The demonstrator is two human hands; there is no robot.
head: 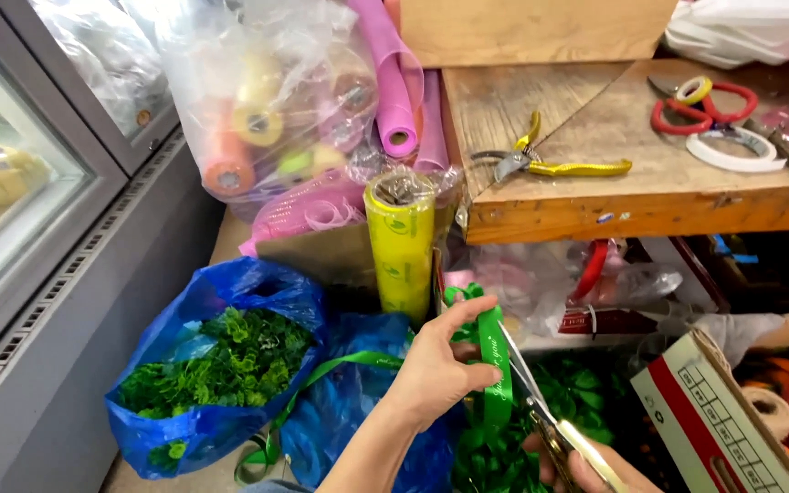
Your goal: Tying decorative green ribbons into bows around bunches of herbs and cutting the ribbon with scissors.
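Observation:
My left hand [438, 370] pinches a green ribbon [493, 365] between thumb and fingers, holding a folded strip upright; the rest of the ribbon trails down left past a blue bag. My right hand [586, 467], at the bottom edge and mostly out of frame, grips a pair of scissors [545, 422] with pale yellow handles. The open blades meet the ribbon just below my left fingers.
A blue plastic bag [216, 365] holds green foliage. A yellow film roll [400, 242] stands behind. A wooden bench [632, 196] carries yellow-handled pruners [550, 164], red scissors [705, 105] and tape rolls. A glass-fronted cooler [11, 201] is left; a red-and-white box [714, 420] is right.

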